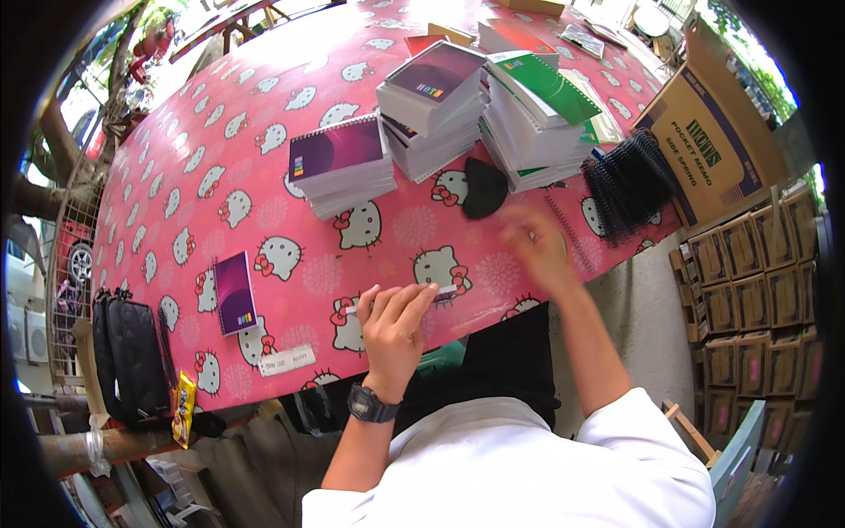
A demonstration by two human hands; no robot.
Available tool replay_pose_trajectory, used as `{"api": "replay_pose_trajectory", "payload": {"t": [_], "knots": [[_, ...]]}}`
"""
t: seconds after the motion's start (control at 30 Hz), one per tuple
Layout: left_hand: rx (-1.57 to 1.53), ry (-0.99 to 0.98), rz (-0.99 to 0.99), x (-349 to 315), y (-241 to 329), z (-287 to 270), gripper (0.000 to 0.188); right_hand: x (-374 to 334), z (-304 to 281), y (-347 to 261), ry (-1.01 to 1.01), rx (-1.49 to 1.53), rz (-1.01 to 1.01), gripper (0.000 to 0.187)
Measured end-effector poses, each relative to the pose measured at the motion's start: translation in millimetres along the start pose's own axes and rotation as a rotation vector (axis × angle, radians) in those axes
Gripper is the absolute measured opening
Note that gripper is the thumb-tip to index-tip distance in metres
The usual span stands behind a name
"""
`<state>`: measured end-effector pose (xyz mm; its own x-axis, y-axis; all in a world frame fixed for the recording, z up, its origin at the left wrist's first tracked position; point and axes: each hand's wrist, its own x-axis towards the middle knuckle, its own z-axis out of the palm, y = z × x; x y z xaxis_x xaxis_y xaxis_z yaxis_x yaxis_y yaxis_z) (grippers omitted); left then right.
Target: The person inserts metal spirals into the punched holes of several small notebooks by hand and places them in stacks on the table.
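Observation:
My left hand (394, 333) is closed over a small pad seen nearly edge-on at the table's near edge. Only the pad's white ends (448, 289) show past my fingers, one on each side; the rest is hidden. To the right, my right hand (539, 251) is raised above the table, its fingers smeared by motion. Close beside it lies a single thin wire coil (570, 233). A thick bunch of dark spiral coils (629, 187) rests farther right. Just beyond my right hand is a black rounded object (485, 188). One purple spiral notebook (236, 294) lies alone at the left.
Stacks of purple notebooks (339, 167) and green-covered notebooks (541, 114) stand at the back on the pink patterned table (220, 167). An open cardboard box (704, 145) is at the right, above piled brown cartons (748, 282). A black bag (132, 352) and yellow packet (184, 410) sit left.

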<state>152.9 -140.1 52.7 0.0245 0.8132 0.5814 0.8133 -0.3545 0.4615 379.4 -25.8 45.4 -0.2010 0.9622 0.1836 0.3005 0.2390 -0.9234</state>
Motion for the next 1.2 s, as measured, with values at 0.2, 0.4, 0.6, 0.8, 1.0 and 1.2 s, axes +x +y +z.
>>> {"api": "replay_pose_trajectory", "payload": {"t": [0.2,0.4,0.6,0.8,1.0,1.2], "knots": [[-0.052,0.062,0.089,7.5,0.3,2.4,0.023,-1.6,-75.0,62.2,0.173,-0.812,-0.116,0.032],[-0.075,0.089,0.031,7.5,-2.2,6.3,0.018,-22.4,8.4,-36.9,-0.268,-0.207,-0.184,0.026],[-0.106,0.059,0.067,11.8,-2.5,2.7,0.015,-20.3,3.9,-42.0,-0.418,0.036,-0.119,0.025],[-0.108,0.06,0.063,11.2,-2.3,2.2,0.015,-23.9,6.9,-36.9,-0.418,0.082,-0.113,0.027],[-0.1,0.061,0.059,9.4,-2.8,2.1,0.015,-20.4,0.8,-40.5,-0.542,-0.065,-0.205,0.028],[-0.094,0.023,0.025,8.4,1.2,1.6,0.016,-22.0,-0.5,-37.2,-0.558,-0.088,-0.259,0.02]]}}
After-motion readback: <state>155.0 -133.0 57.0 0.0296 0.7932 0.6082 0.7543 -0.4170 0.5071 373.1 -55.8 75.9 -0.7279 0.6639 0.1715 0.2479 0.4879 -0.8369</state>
